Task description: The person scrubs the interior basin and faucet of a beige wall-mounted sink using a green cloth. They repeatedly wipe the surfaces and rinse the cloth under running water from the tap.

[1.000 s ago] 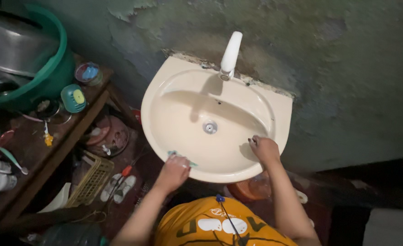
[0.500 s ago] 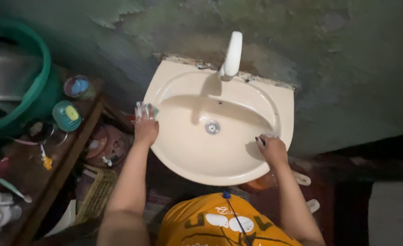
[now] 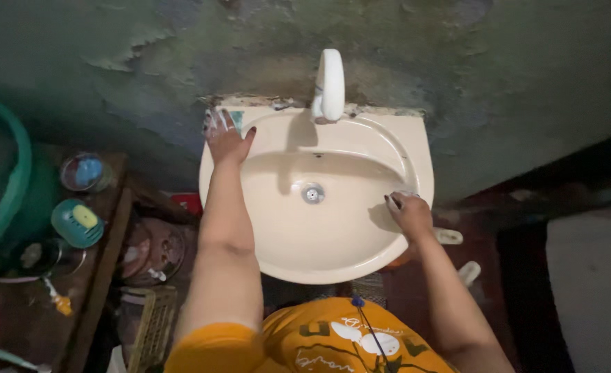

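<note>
At the sink's (image 3: pixel 416 148) back-left corner, the left hand (image 3: pixel 226 138) presses a soapy scrubbing pad (image 3: pixel 235 119) flat against the rim, grip clamped on it. The right hand (image 3: pixel 408 213) rests on the right rim, fingers curled, holding nothing. The basin looks unrinsed; judged about midway.

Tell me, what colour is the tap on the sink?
The tap is white, seen in the head view.
</note>
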